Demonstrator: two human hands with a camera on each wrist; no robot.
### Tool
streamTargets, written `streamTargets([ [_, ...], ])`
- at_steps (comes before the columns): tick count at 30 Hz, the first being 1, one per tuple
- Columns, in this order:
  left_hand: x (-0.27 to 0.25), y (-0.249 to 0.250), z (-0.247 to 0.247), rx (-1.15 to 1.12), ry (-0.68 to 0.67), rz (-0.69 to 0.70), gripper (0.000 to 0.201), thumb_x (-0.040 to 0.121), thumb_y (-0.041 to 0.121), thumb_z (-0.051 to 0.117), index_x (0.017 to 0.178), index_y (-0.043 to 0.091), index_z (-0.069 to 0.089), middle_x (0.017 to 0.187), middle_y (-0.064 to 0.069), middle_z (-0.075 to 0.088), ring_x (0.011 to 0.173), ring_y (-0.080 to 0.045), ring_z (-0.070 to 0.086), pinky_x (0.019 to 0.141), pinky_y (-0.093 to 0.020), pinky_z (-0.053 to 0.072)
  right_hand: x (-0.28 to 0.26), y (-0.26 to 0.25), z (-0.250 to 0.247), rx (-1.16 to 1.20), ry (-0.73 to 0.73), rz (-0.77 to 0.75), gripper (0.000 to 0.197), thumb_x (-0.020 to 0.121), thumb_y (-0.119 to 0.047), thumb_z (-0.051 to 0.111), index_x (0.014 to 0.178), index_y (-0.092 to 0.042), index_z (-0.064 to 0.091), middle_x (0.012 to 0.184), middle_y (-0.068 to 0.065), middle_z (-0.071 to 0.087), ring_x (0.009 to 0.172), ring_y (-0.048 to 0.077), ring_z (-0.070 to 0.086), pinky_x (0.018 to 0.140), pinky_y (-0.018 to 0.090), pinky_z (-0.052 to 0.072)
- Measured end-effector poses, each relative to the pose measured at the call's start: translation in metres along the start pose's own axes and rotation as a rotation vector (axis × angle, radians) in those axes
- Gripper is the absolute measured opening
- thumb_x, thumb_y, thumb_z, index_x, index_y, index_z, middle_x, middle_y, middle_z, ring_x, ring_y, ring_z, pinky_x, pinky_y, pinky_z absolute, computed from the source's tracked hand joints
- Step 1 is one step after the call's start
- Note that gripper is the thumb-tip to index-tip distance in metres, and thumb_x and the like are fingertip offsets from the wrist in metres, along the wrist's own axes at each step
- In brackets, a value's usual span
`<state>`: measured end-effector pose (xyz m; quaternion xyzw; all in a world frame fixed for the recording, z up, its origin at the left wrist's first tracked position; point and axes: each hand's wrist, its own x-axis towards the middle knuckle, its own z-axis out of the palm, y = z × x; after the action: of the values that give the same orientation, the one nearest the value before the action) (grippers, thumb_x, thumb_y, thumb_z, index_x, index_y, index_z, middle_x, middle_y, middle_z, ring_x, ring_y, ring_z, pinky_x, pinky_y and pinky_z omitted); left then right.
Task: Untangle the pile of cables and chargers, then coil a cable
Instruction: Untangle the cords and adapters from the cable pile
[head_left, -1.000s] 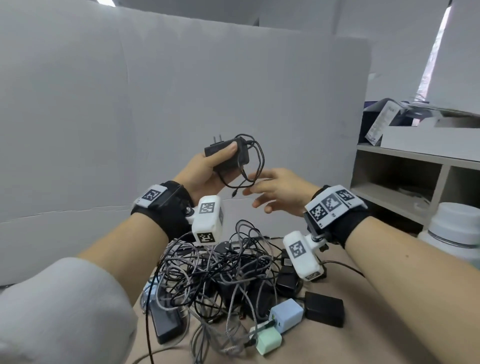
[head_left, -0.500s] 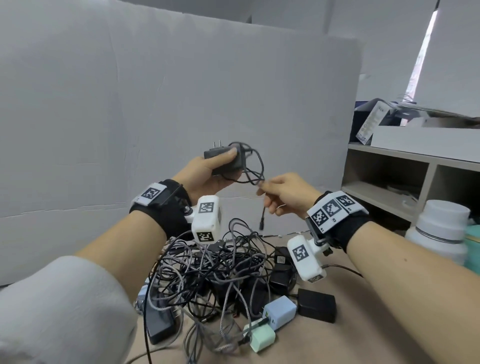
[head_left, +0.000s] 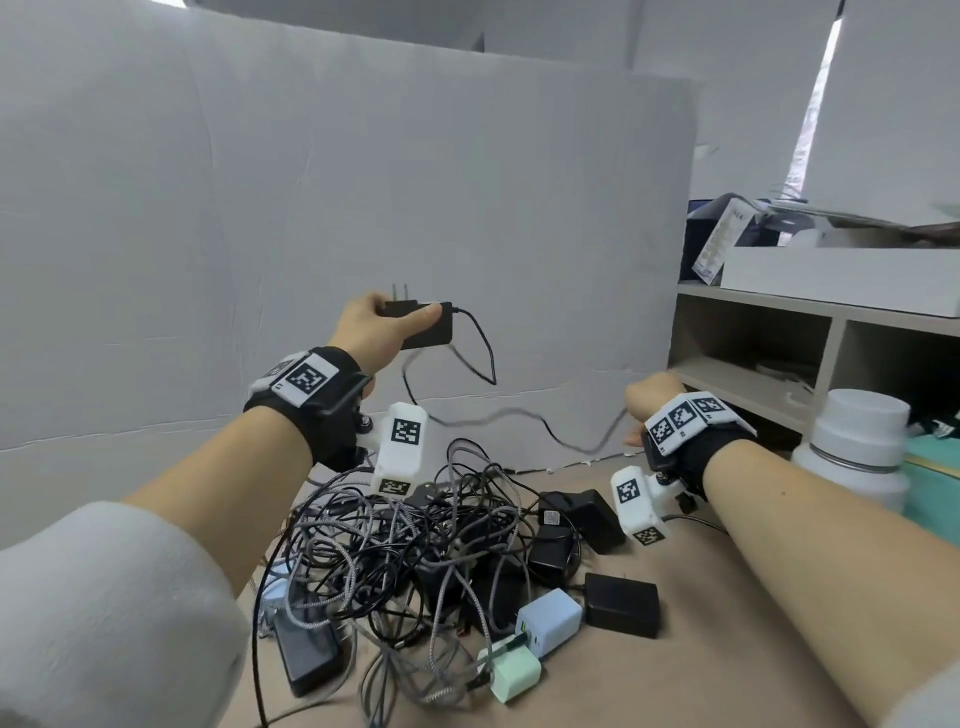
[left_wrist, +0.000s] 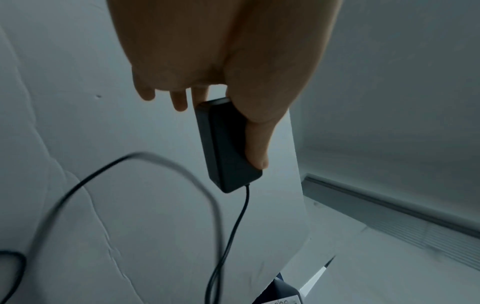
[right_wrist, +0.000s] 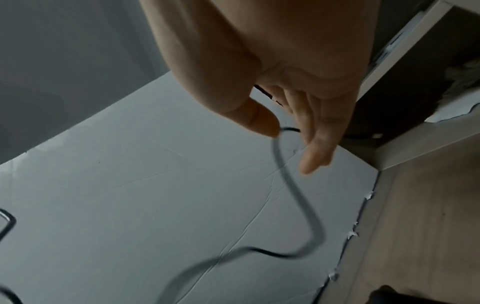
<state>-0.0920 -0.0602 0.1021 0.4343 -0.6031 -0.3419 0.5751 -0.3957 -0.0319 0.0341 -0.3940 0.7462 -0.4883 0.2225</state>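
My left hand (head_left: 371, 332) grips a black power adapter (head_left: 423, 327) raised above the table, its two prongs pointing up; the left wrist view shows thumb and fingers clamped on the adapter's (left_wrist: 223, 148) sides. Its thin black cable (head_left: 519, 413) loops under the adapter and then stretches right in a wavy line to my right hand (head_left: 649, 402). There the thumb (right_wrist: 259, 121) and fingers pinch the cable (right_wrist: 306, 211) near its end. Below both hands lies the tangled pile of cables (head_left: 415, 545) and chargers.
At the pile's front edge sit a light blue charger (head_left: 550, 621), a mint green charger (head_left: 511, 675), a black brick (head_left: 621, 605) and a dark power bank (head_left: 306, 649). A white bottle (head_left: 857, 447) and shelf unit (head_left: 831, 312) stand right. A white board (head_left: 363, 208) backs the table.
The cable was bunched in loops at the adapter; my right hand took its end and pulled it out to the right and down. The left hand has lifted the adapter slightly.
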Motion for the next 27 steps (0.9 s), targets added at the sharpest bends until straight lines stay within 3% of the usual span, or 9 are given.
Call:
streamTargets([
  [2,0.000,0.006,0.003,0.019,-0.022,0.038,0.038,0.082,0.031,0.083,0.103,0.011,0.059,0.091,-0.001,0.062,0.083,-0.015,0.060,0.066,-0.021,0.045,-0.006,-0.004,-0.003,-0.126,-0.031,-0.007,0.033,0.098,-0.013,0.050,0.071,-0.021,0.034,0.091,0.009,0.047,0.098,0.028,0.051,0.098,0.044,0.053],
  [6,-0.002,0.021,0.008,0.068,-0.083,0.087,0.030,0.082,0.029,0.084,0.093,0.017,0.058,0.100,-0.006,0.065,0.096,-0.024,0.068,0.084,-0.037,0.059,-0.018,-0.026,0.004,-0.358,-0.061,-0.018,0.018,0.095,-0.013,0.053,0.078,-0.008,0.051,0.072,0.007,0.050,0.069,0.022,0.053,0.060,0.027,0.046],
  [10,-0.011,0.035,0.017,0.022,-0.168,0.087,0.029,0.084,0.020,0.081,0.096,0.012,0.057,0.103,-0.010,0.064,0.095,-0.024,0.072,0.085,-0.044,0.061,-0.036,-0.057,0.013,-0.071,-0.183,-0.191,0.009,0.087,-0.012,0.059,0.090,-0.003,0.058,0.087,0.016,0.062,0.085,0.032,0.067,0.077,0.038,0.058],
  [14,-0.017,0.040,0.022,-0.019,-0.158,0.104,0.030,0.084,0.018,0.081,0.099,0.008,0.057,0.108,-0.015,0.065,0.093,-0.025,0.073,0.081,-0.044,0.062,-0.067,-0.082,0.028,0.203,-0.389,-0.321,0.011,0.090,-0.009,0.052,0.080,-0.012,0.057,0.091,0.015,0.069,0.077,0.023,0.057,0.061,0.029,0.050],
  [17,-0.015,0.044,0.018,-0.123,-0.096,0.104,0.030,0.085,0.017,0.080,0.101,0.005,0.057,0.109,-0.016,0.064,0.095,-0.026,0.073,0.079,-0.042,0.063,-0.074,-0.081,0.036,0.100,-0.510,-0.347,0.006,0.095,-0.008,0.052,0.098,-0.011,0.057,0.089,0.016,0.074,0.072,0.022,0.062,0.055,0.026,0.049],
  [19,-0.012,0.048,0.011,-0.202,-0.048,0.112,0.032,0.086,0.013,0.079,0.106,-0.001,0.058,0.107,-0.015,0.064,0.095,-0.026,0.072,0.079,-0.041,0.063,-0.068,-0.074,0.038,-0.027,-0.518,-0.327,0.010,0.097,-0.009,0.053,0.104,-0.008,0.060,0.082,0.011,0.070,0.064,0.019,0.060,0.050,0.025,0.048],
  [22,-0.008,0.048,0.001,-0.210,-0.011,0.136,0.042,0.086,0.011,0.079,0.115,-0.011,0.058,0.107,-0.017,0.064,0.094,-0.027,0.072,0.080,-0.040,0.063,-0.058,-0.068,0.037,-0.195,-0.421,-0.273,0.017,0.096,-0.014,0.052,0.087,-0.007,0.064,0.070,0.008,0.054,0.053,0.019,0.047,0.046,0.020,0.038],
  [25,-0.006,0.042,-0.004,-0.185,-0.006,0.124,0.040,0.084,0.013,0.080,0.111,-0.008,0.059,0.107,-0.016,0.064,0.096,-0.028,0.072,0.080,-0.040,0.063,-0.054,-0.072,0.033,-0.019,-0.347,-0.147,0.029,0.101,-0.016,0.042,0.077,-0.004,0.055,0.060,0.010,0.047,0.036,0.017,0.041,0.039,0.014,0.031],
  [27,-0.006,0.037,-0.006,-0.168,-0.001,0.115,0.034,0.084,0.015,0.081,0.102,-0.002,0.058,0.104,-0.015,0.063,0.094,-0.027,0.072,0.079,-0.040,0.063,-0.048,-0.079,0.033,0.167,-0.283,-0.113,0.028,0.104,-0.017,0.041,0.083,-0.002,0.054,0.064,0.015,0.056,0.041,0.020,0.054,0.043,0.022,0.045],
])
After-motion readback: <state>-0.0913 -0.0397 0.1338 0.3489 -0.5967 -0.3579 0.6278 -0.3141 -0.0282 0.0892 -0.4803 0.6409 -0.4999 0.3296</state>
